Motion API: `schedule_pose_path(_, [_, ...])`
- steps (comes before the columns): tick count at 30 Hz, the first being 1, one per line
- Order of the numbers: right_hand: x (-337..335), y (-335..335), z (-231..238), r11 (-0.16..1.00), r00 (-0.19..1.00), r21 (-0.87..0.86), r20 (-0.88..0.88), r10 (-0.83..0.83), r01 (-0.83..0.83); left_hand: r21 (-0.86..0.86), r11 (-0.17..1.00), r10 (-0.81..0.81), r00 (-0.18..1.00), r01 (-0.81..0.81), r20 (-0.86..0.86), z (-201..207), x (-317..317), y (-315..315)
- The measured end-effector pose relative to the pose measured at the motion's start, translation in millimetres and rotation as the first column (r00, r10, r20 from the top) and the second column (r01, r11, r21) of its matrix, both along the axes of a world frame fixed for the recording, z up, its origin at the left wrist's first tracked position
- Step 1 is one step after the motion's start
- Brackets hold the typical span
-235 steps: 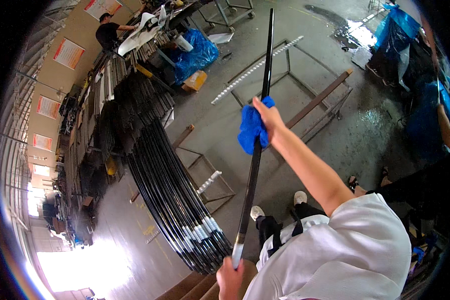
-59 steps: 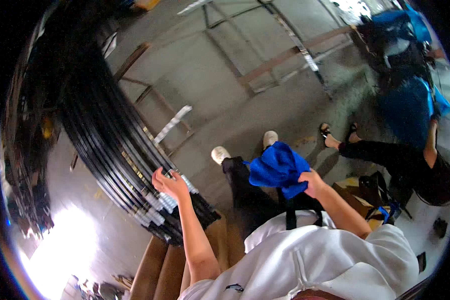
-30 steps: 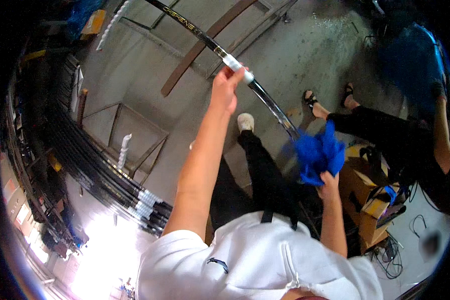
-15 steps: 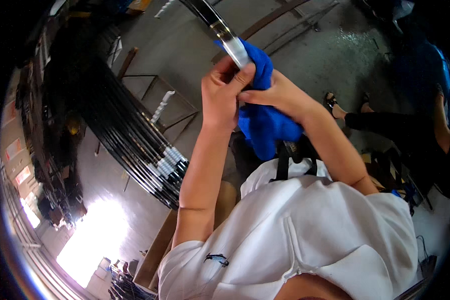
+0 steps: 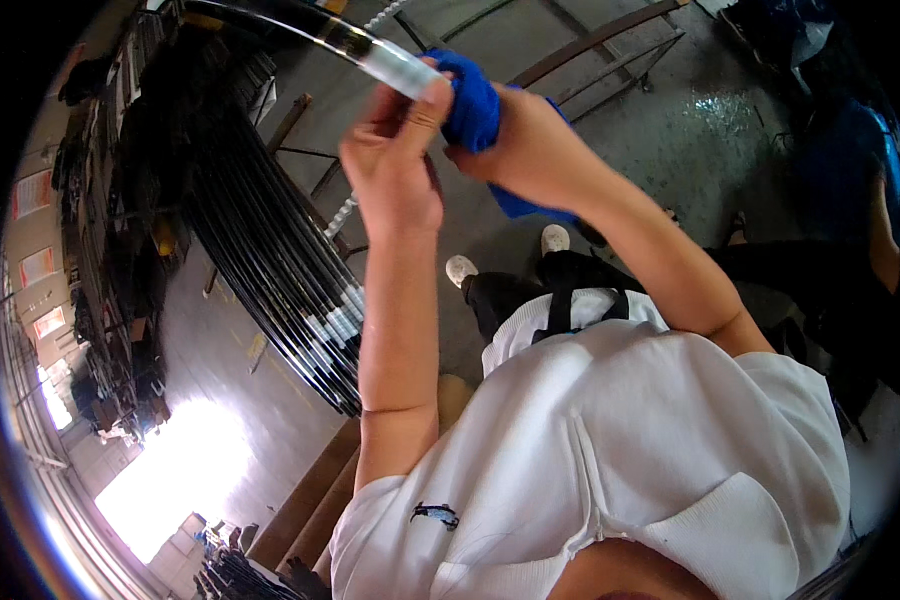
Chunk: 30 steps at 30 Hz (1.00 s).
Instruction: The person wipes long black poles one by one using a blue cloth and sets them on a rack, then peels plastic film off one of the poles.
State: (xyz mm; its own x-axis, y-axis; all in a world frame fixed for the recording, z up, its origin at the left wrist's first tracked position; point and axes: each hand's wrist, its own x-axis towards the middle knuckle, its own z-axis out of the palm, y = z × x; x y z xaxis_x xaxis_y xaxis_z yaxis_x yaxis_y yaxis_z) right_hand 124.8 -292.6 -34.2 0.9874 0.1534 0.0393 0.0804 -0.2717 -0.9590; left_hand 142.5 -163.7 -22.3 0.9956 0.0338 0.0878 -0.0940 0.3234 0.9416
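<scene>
The person's left hand point(image 5: 395, 165) has its fingers curled snugly round the end of a long black pole point(image 5: 290, 24), with the thumb lying on the pole's pale end point(image 5: 400, 68). The right hand point(image 5: 530, 145) is just beside it, with its fingers bent in and a blue cloth point(image 5: 470, 100) bunched in its grip. Some of the cloth sticks up next to the left thumb, and more of it hangs down under the right hand. I cannot tell if the cloth is touching the pole. The pole is up high, in front of the person, and it slants away to the left and out of sight at the top. A stack of black poles point(image 5: 260, 240) is to the left of the left arm, and many of them have pale ends too. A white twisted stick point(image 5: 340, 217) pokes out by the stack. The person wears a white shirt point(image 5: 660, 420) and 2 white shoes point(image 5: 460, 270), and stands on a grey floor point(image 5: 220, 320). A brown bar point(image 5: 595, 40) is past the right hand. Far to the right is another person's arm point(image 5: 882, 240).
</scene>
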Motion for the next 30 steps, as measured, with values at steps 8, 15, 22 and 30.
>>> schedule_pose_path(8, [-102.4,-60.4,-98.1,0.990,0.778,0.115,-0.613,0.138,-0.086,-0.213,0.960,0.208,0.973,-0.183,0.103,37.9,27.8,66.6])
schedule_pose_path(15, [-35.7,-67.2,-53.4,0.561,0.697,0.686,-0.673,0.248,0.463,-0.003,0.985,0.168,0.976,-0.170,-0.135,21.1,-30.4,42.7])
schedule_pose_path(22, [-10.1,68.9,11.8,0.823,0.921,0.560,-0.364,0.140,0.096,0.871,0.458,0.356,0.934,-0.181,0.007,-28.1,-83.5,18.4])
schedule_pose_path(30, [-6.5,107.5,1.6,0.369,0.830,0.805,-0.541,0.135,0.464,0.997,-0.052,0.331,0.941,-0.057,0.071,-10.6,-114.3,49.6])
